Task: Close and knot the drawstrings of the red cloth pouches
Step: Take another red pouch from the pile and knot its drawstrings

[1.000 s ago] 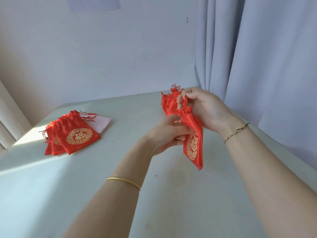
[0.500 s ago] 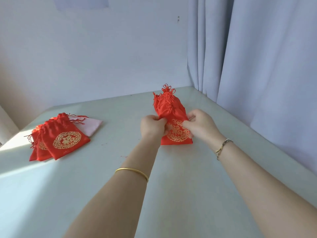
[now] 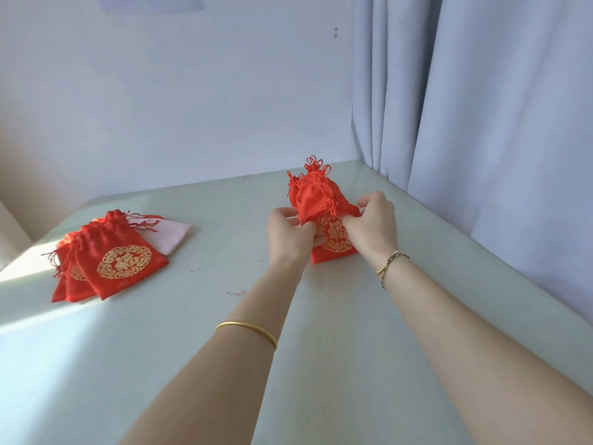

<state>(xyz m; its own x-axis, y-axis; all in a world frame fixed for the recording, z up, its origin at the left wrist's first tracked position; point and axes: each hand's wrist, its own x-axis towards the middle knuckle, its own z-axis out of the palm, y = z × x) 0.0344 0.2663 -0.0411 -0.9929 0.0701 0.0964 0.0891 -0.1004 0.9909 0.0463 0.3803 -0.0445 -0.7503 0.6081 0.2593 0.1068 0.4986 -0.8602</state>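
Both hands on the red pouches, far centre of the tabletop.
Your left hand (image 3: 290,234) and right hand (image 3: 372,226) pinch the red pouches (image 3: 335,244) from opposite sides, fingers curled onto the cloth. The lowest pouch lies flat on the tabletop (image 3: 192,332), gold emblem up. Bunched red cloth with looped drawstrings (image 3: 316,165) rises behind your knuckles. You cannot tell how many pouches this cluster holds. Well apart to the left, a pouch pile (image 3: 125,263) lies fanned out, necks gathered, overlapping a pink cloth (image 3: 175,234). Gold bangle (image 3: 247,329) on your left forearm, braided cord (image 3: 390,266) on your right wrist. Curtain (image 3: 481,107) hangs along the right edge.
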